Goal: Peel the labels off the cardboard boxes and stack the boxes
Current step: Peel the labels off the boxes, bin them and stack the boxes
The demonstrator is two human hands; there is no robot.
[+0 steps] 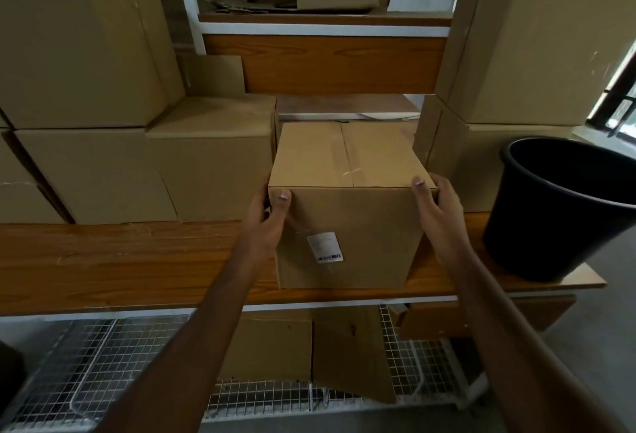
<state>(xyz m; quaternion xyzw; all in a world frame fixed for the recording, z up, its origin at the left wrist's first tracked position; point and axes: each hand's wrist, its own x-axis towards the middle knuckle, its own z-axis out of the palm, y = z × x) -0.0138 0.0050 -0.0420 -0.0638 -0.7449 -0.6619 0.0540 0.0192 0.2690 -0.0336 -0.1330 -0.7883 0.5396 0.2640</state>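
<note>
A closed cardboard box [358, 212] stands on the wooden shelf [120, 260] at the centre. A small white label [324, 246] with a barcode is stuck on its front face. My left hand [265, 222] grips the box's left side, thumb on the front top corner. On the opposite side, my right hand [438, 209] holds the right edge with its thumb over the top rim. Stacked cardboard boxes [144, 171] sit to the left, and more stacked boxes [530, 54] to the right.
A black plastic bucket [564, 212] stands at the shelf's right end, close to the held box. Below the shelf is a wire mesh rack [103, 363] with flattened cardboard [351, 353]. An upper shelf [327, 19] holds more cardboard pieces.
</note>
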